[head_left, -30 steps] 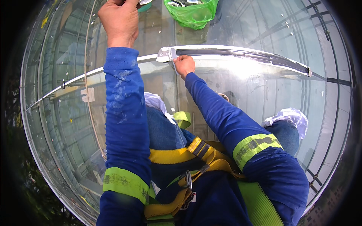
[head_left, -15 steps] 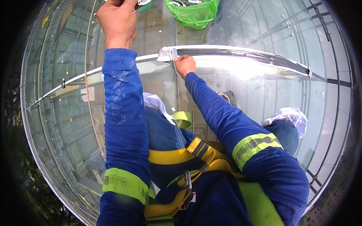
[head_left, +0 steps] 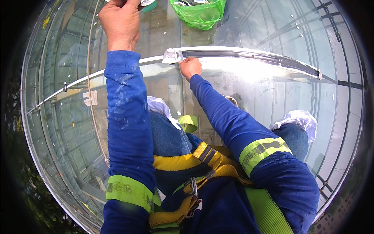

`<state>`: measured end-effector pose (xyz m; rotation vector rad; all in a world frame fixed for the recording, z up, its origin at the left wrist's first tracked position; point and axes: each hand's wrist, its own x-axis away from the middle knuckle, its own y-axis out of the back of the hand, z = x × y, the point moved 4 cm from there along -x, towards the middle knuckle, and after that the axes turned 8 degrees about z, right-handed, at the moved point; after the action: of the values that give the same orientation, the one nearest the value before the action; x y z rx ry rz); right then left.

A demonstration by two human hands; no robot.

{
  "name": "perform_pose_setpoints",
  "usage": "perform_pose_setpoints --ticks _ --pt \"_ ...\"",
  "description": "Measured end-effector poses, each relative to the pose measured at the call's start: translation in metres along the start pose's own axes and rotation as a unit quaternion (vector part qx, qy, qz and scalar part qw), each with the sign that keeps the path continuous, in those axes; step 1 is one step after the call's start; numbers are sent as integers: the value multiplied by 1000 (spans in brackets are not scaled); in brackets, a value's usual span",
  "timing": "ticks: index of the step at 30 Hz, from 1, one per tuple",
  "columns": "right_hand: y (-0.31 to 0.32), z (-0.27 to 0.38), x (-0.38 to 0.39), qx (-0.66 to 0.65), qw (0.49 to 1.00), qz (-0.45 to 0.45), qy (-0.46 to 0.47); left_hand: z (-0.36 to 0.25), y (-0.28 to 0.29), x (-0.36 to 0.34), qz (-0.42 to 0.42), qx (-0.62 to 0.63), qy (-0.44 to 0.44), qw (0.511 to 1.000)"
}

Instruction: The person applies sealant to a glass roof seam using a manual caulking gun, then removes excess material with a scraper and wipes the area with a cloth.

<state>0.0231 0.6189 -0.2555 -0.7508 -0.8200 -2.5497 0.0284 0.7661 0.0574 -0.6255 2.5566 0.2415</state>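
My left hand (head_left: 120,23) is closed at the top edge of the view, pinching a white item that is mostly out of frame, beside a small teal container (head_left: 149,7). My right hand (head_left: 191,67) is closed on a flat pale strip (head_left: 179,56), which lies against a white bracket (head_left: 170,57) with two round dots on it. The bracket sits on a long white-edged seam (head_left: 245,53) crossing the glass surface, with a dark channel running along its right part.
A green plastic bag (head_left: 198,21) holding assorted items lies at the top. A thin rope (head_left: 91,113) runs down the left glass. My knees (head_left: 296,138) rest on white cloths, and a yellow and green harness (head_left: 175,160) is around my body.
My left hand and forearm have shifted slightly to the left. My right hand stays at the bracket with the pale strip, almost still.
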Motion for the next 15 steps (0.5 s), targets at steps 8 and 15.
perform_pose_setpoints --ticks 8,15 --pt "6 5 2 -1 1000 -19 -6 1 3 3 -27 6 20 999" --pt "10 8 2 13 999 -29 11 0 5 3 -30 -29 49 998"
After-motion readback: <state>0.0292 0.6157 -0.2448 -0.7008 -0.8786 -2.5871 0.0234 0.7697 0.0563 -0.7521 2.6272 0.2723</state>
